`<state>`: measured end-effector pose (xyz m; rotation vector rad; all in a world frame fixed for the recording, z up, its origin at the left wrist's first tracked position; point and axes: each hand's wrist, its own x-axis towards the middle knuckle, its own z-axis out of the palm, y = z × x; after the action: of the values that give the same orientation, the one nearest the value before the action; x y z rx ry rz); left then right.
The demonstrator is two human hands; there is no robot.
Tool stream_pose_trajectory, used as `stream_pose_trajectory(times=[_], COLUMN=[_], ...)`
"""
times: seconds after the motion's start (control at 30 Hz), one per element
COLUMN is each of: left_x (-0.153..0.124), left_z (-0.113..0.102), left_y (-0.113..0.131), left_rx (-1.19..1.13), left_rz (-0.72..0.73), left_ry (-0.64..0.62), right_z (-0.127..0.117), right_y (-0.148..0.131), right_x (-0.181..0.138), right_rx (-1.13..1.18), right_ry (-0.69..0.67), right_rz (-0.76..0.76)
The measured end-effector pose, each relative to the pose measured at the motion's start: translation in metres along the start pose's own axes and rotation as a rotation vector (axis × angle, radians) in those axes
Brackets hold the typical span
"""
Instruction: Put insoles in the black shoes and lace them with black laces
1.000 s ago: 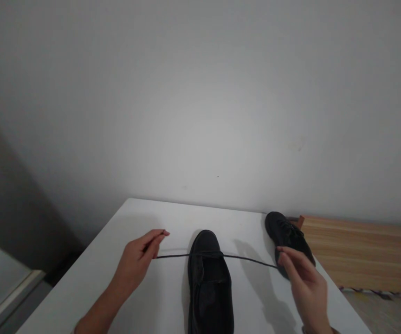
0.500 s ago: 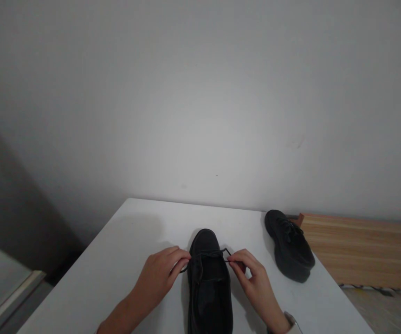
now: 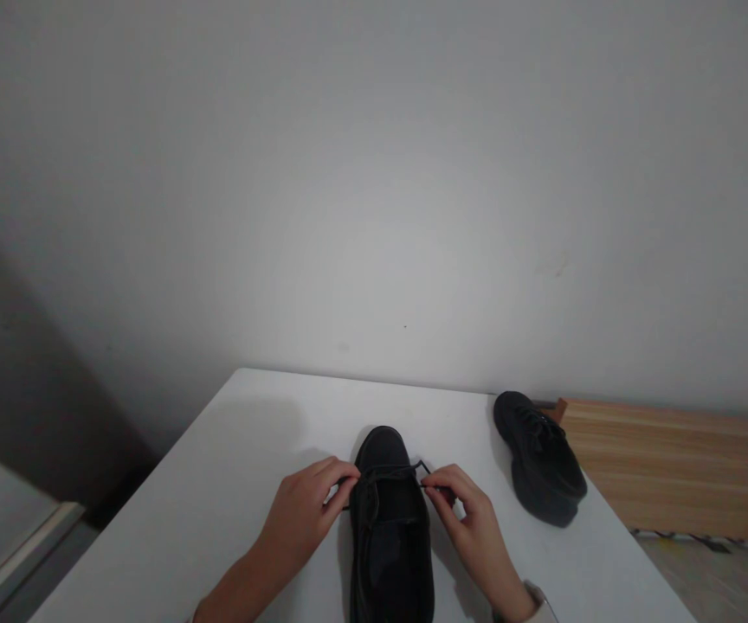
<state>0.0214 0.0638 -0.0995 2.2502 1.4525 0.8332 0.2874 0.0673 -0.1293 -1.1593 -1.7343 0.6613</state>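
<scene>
A black shoe (image 3: 382, 450) lies on the white table with its toe pointing away from me. A dark shoelace (image 3: 400, 470) runs across its front opening and loops out on the right side. My left hand (image 3: 312, 502) is at the shoe's left edge, thumb and forefinger pinched on the lace there. On the other side my right hand (image 3: 468, 510) pinches the lace just off the shoe's right edge. Part of the lace is hidden by the fingers of both hands.
A second black shoe (image 3: 539, 459), its lace tied, stands at the table's right edge. The white table (image 3: 231, 450) meets a grey wall (image 3: 374, 216) behind. Beyond the right edge are wooden boards (image 3: 679, 467); a pale panel edge (image 3: 36, 536) is at the lower left.
My left hand has shifted slightly right, closer against the shoe's edge. My right hand has moved a little left, nearer the shoe. Both stay pinched on the lace.
</scene>
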Motion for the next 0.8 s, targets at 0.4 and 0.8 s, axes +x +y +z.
stream_pose_trajectory(times=[0.4,0.8], left_x=[-0.001,-0.001], left_z=[0.007,-0.005], left_y=[-0.005,0.006], left_rx=[-0.049,-0.562], left_rz=[-0.032,-0.216], left_ry=[-0.009,-0.022], right_z=[-0.001,-0.001], right_y=[0.000,0.003], right_x=[-0.001,-0.003], right_rx=[0.008,-0.001], right_ry=[-0.008,-0.018], right_rz=[0.004,0.022])
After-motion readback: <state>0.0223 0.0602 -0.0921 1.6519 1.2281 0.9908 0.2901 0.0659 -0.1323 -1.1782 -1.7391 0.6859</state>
